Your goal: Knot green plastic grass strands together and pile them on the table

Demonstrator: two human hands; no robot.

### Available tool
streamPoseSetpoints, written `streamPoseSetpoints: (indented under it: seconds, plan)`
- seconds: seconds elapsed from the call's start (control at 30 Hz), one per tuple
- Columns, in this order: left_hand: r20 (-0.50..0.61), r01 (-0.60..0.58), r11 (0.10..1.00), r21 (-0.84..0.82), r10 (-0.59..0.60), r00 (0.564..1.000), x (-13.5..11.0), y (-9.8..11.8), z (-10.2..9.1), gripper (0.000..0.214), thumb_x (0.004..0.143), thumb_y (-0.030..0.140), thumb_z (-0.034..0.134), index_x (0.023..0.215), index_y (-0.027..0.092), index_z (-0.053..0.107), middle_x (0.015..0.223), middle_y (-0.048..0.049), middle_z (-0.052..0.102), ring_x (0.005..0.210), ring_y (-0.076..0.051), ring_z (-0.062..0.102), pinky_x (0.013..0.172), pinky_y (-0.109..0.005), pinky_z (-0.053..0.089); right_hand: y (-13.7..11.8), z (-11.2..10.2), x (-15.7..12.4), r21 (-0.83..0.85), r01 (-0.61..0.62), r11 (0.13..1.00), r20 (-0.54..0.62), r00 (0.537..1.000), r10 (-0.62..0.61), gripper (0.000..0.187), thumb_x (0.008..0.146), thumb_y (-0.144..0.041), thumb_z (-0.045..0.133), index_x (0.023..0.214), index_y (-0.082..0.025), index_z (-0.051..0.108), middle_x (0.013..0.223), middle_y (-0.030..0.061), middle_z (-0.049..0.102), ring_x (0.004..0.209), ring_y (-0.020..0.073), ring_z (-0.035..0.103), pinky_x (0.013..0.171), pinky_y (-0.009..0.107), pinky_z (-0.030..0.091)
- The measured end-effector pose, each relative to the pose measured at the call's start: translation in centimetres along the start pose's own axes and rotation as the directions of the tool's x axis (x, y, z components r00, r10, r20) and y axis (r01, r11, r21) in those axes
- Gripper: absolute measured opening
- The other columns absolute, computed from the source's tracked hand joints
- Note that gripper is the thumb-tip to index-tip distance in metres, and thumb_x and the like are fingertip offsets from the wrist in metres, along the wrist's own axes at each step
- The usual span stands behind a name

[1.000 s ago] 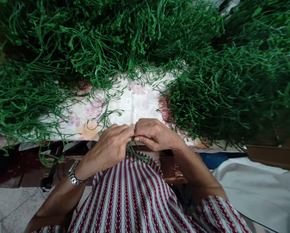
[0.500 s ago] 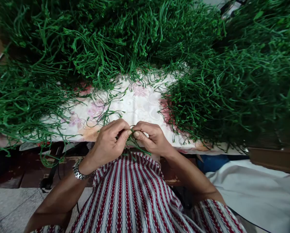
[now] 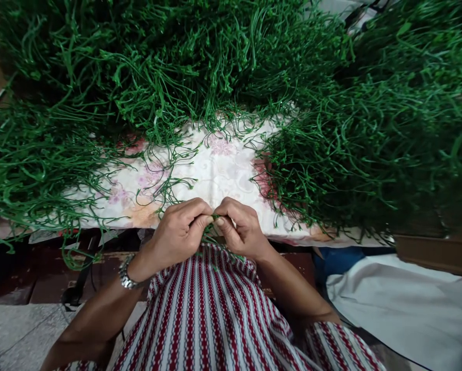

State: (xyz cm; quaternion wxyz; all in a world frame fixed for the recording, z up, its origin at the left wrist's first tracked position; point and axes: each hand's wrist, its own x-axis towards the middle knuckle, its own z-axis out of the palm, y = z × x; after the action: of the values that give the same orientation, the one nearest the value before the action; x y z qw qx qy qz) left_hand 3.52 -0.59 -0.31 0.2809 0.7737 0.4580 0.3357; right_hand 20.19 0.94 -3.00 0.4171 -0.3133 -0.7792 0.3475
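Observation:
My left hand [image 3: 182, 229] and my right hand [image 3: 242, 228] meet at the table's near edge, thumb tips almost touching. Both are closed in a pinch on a thin green stem [image 3: 215, 217], which looks like plastic; most of it is hidden by the fingers. A few green strands [image 3: 211, 239] trail below the thumbs, over my striped lap. Beyond my hands, loose stems of the same kind [image 3: 172, 181] lie on the flowered tablecloth [image 3: 208, 175].
A large heap of green stems [image 3: 200, 62] spans the back of the table. More are piled at the left [image 3: 30, 165] and right [image 3: 331, 154]. White cloth [image 3: 401, 304] lies at the lower right, beside a brown cardboard box [image 3: 435, 255].
Both hands have come slightly down toward me and closer together, still pinching the green stem. The heaps around them look the same.

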Motion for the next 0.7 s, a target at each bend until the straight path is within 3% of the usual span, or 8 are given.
streamPoseSetpoints:
  seconds: [0.1, 0.2, 0.27, 0.33, 0.4, 0.6, 0.7]
  plan:
    - [0.277, -0.168, 0.986, 0.016, 0.157, 0.948, 0.3, 0.0, -1.2, 0.017, 0.083, 0.008, 0.040, 0.070, 0.017, 0.046, 0.063, 0.0017, 0.047, 0.059, -0.011, 0.043, 0.057, -0.025, 0.035, 0.3, -1.5, 0.4, 0.187, 0.051, 0.981, 0.288, 0.952, -0.104, 0.019, 0.087, -0.020, 0.044, 0.071, -0.015, 0.051, 0.062, -0.0001, 0.046, 0.060, 0.0097, 0.044, 0.060, 0.022, 0.038]
    - [0.479, -0.343, 0.939, 0.029, 0.288, 0.829, 0.4, 0.6, -1.9, 0.021, 0.078, 0.001, 0.038, 0.066, 0.017, 0.045, 0.060, 0.0010, 0.045, 0.057, -0.012, 0.039, 0.056, -0.027, 0.034, 0.6, -2.9, 0.9, 0.344, -0.002, 0.939, 0.555, 0.807, -0.202, 0.024, 0.087, -0.020, 0.043, 0.064, -0.016, 0.047, 0.061, -0.0007, 0.043, 0.060, 0.0090, 0.043, 0.060, 0.021, 0.038]
    - [0.550, -0.412, 0.910, 0.049, 0.320, 0.771, 0.4, 1.0, -2.0, 0.023, 0.075, -0.001, 0.036, 0.065, 0.017, 0.046, 0.059, 0.0001, 0.046, 0.058, -0.013, 0.039, 0.057, -0.028, 0.035, 0.6, -3.5, 1.1, 0.380, -0.045, 0.924, 0.654, 0.719, -0.235, 0.025, 0.086, -0.019, 0.042, 0.062, -0.016, 0.046, 0.062, -0.0005, 0.043, 0.062, 0.0090, 0.043, 0.063, 0.021, 0.039]
    - [0.586, -0.450, 0.891, 0.053, 0.338, 0.737, 0.3, 1.3, -2.1, 0.024, 0.073, -0.002, 0.036, 0.064, 0.017, 0.047, 0.059, -0.0007, 0.046, 0.058, -0.013, 0.040, 0.057, -0.028, 0.037, 0.6, -3.7, 1.3, 0.394, -0.068, 0.917, 0.707, 0.660, -0.255, 0.025, 0.086, -0.019, 0.041, 0.061, -0.016, 0.045, 0.062, -0.0003, 0.044, 0.063, 0.0091, 0.043, 0.065, 0.021, 0.040]
    - [0.609, -0.452, 0.892, 0.026, 0.344, 0.714, 0.3, 1.4, -2.1, 0.023, 0.073, -0.002, 0.036, 0.064, 0.018, 0.047, 0.059, -0.0006, 0.047, 0.058, -0.013, 0.041, 0.058, -0.028, 0.038, 0.6, -3.7, 1.4, 0.403, -0.077, 0.912, 0.730, 0.629, -0.269, 0.026, 0.086, -0.018, 0.040, 0.061, -0.017, 0.046, 0.062, -0.0005, 0.043, 0.063, 0.0093, 0.042, 0.065, 0.021, 0.039]
    - [0.652, -0.343, 0.934, -0.104, 0.324, 0.685, 0.5, 0.7, -2.5, 0.023, 0.075, 0.000, 0.038, 0.065, 0.018, 0.047, 0.059, -0.0009, 0.049, 0.061, -0.014, 0.046, 0.060, -0.027, 0.039, 0.7, -3.1, 1.3, 0.453, -0.153, 0.878, 0.744, 0.608, -0.277, 0.024, 0.087, -0.021, 0.042, 0.066, -0.016, 0.051, 0.063, 0.0008, 0.048, 0.063, 0.0094, 0.044, 0.066, 0.022, 0.040]
    - [0.657, -0.221, 0.955, -0.201, 0.298, 0.692, 0.7, 0.3, -3.0, 0.024, 0.078, 0.002, 0.037, 0.063, 0.018, 0.047, 0.059, -0.0014, 0.050, 0.060, -0.013, 0.047, 0.059, -0.027, 0.038, 0.8, -3.4, 1.0, 0.497, -0.190, 0.847, 0.752, 0.581, -0.311, 0.025, 0.089, -0.023, 0.042, 0.070, -0.014, 0.054, 0.064, 0.0016, 0.050, 0.064, 0.0092, 0.046, 0.066, 0.022, 0.041]
